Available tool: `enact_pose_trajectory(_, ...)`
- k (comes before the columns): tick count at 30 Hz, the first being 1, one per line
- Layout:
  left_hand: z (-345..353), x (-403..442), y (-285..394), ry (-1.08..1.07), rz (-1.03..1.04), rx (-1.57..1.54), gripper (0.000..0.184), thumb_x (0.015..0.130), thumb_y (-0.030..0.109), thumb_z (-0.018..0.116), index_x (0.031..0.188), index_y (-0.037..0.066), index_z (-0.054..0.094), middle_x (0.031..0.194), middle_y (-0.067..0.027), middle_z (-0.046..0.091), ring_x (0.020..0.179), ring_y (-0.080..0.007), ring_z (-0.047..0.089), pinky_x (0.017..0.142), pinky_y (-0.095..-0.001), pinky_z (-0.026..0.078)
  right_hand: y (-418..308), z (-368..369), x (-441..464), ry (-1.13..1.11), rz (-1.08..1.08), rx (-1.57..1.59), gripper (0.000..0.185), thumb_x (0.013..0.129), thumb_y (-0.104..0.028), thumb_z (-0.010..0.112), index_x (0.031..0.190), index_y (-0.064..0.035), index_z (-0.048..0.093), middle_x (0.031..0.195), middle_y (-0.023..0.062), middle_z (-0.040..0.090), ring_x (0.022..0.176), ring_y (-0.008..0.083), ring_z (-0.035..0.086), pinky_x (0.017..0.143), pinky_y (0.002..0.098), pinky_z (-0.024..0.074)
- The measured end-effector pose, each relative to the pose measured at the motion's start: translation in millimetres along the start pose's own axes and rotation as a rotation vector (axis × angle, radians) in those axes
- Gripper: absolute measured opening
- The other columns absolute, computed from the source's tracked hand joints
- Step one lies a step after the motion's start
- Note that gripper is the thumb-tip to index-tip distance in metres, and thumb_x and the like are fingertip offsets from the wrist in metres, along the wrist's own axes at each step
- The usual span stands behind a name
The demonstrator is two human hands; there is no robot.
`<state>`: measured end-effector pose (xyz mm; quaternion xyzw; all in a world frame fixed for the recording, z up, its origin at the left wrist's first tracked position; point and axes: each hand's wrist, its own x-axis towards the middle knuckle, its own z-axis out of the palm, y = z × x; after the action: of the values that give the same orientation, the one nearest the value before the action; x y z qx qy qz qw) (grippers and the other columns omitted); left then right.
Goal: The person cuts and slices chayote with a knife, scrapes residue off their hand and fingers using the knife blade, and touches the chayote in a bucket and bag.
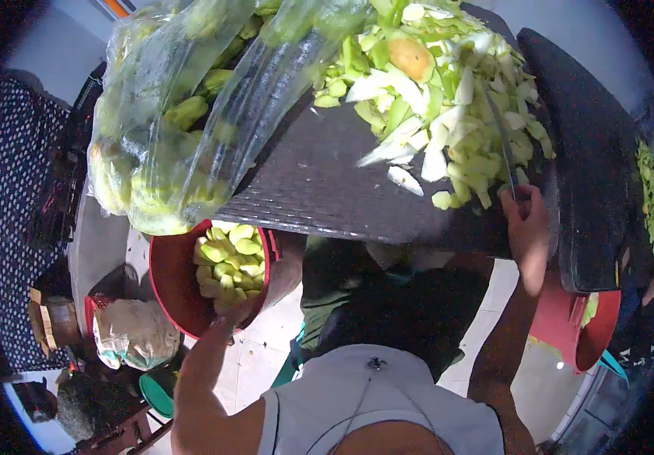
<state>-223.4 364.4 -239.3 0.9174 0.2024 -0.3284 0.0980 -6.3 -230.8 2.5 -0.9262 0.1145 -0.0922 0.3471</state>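
My right hand [528,216] is closed around the handle of a knife [503,140] at the table's right front edge. The thin blade points away from me, across a heap of pale green and white peelings [448,114]. A rounded yellow-orange piece [410,59] sits on top of that heap. My left hand [237,312] is down at the near rim of a red bucket [171,262]; shadow hides its fingers. Inside the bucket lie several peeled yellow-green fruit pieces [228,262], close to that hand.
A clear plastic bag [152,144] full of green fruit covers the table's left side. The dark woven table [304,182] spans the front. Another red bucket [596,330] stands at lower right, beside a dark chair-like surface [577,167]. A stuffed sack [136,334] sits at lower left.
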Motion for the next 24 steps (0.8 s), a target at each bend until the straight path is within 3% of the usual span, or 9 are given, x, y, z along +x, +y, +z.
enact_pose_trajectory(4, 0.5, -13.8, -13.3, -0.049, -0.011, -0.013, 0.049, 0.089, 0.044, 0.066, 0.12, 0.006, 0.065, 0.124, -0.0217, 0.062, 0.123, -0.0425, 0.057, 0.095, -0.0546, 0.05, 9.9, 7.8, -4.2, 0.024, -0.015, 0.141, 0.039, 0.099, -0.034, 0.071, 0.122, -0.0049, 0.06, 0.086, 0.0124, 0.069, 0.075, 0.0175, 0.062, 0.072, 0.035, 0.0498)
enact_pose_trajectory(7, 1.1, -10.8, -13.0, -0.056, -0.004, -0.021, 0.049, 0.088, 0.043, 0.066, 0.119, 0.006, 0.065, 0.124, -0.0214, 0.063, 0.122, -0.0425, 0.057, 0.095, -0.0545, 0.05, -0.6, -1.4, -6.2, -0.017, 0.02, -0.001, 0.043, 0.099, -0.037, 0.07, 0.125, -0.0043, 0.059, 0.099, 0.0167, 0.073, 0.084, 0.0281, 0.071, 0.078, 0.0418, 0.0541)
enact_pose_trajectory(13, 16.2, 9.3, -3.4, -0.022, 0.005, -0.055, 0.047, 0.088, 0.042, 0.067, 0.119, 0.006, 0.066, 0.123, -0.0209, 0.063, 0.122, -0.0424, 0.057, 0.095, -0.0541, 0.049, 5.1, 5.9, -8.3, 0.115, -0.114, -0.059, 0.039, 0.097, -0.031, 0.073, 0.122, -0.0034, 0.06, 0.093, 0.018, 0.072, 0.079, 0.0289, 0.071, 0.074, 0.041, 0.0542)
enact_pose_trajectory(16, 15.3, 26.1, 6.2, -0.007, 0.02, -0.066, 0.047, 0.088, 0.042, 0.067, 0.118, 0.006, 0.066, 0.122, -0.0207, 0.064, 0.121, -0.0424, 0.058, 0.095, -0.054, 0.049, -4.7, -2.1, -10.4, 0.036, -0.039, -0.127, 0.034, 0.097, -0.026, 0.073, 0.119, -0.0027, 0.06, 0.084, 0.017, 0.07, 0.071, 0.0292, 0.069, 0.067, 0.0413, 0.0526)
enact_pose_trajectory(19, 14.9, 40.0, 10.9, 0.007, 0.041, -0.067, 0.046, 0.087, 0.041, 0.067, 0.118, 0.007, 0.067, 0.122, -0.0205, 0.064, 0.121, -0.0424, 0.058, 0.096, -0.0538, 0.049, 6.0, 4.9, -9.9, 0.073, -0.087, -0.019, 0.035, 0.096, -0.023, 0.074, 0.122, -0.003, 0.063, 0.07, 0.005, 0.057, 0.064, 0.0122, 0.05, 0.058, 0.0322, 0.0424)
enact_pose_trajectory(22, 13.8, 51.3, 15.4, 0.005, 0.057, -0.069, 0.045, 0.087, 0.04, 0.067, 0.117, 0.007, 0.067, 0.121, -0.0202, 0.065, 0.121, -0.0424, 0.058, 0.096, -0.0537, 0.049, 3.9, 9.8, -12.6, 0.151, -0.151, -0.012, 0.031, 0.096, -0.019, 0.073, 0.12, -0.0022, 0.063, 0.068, 0.0033, 0.053, 0.063, 0.0117, 0.047, 0.058, 0.0319, 0.0415)
enact_pose_trajectory(24, 14.1, 60.5, 15.0, -0.001, 0.067, -0.063, 0.045, 0.087, 0.04, 0.067, 0.117, 0.007, 0.067, 0.121, -0.0201, 0.065, 0.121, -0.0424, 0.058, 0.096, -0.0536, 0.049, -4.2, 9.7, -17.2, 0.127, -0.061, -0.05, 0.029, 0.096, -0.017, 0.072, 0.119, -0.003, 0.064, 0.071, 0.0035, 0.055, 0.065, 0.0116, 0.048, 0.06, 0.0312, 0.042)
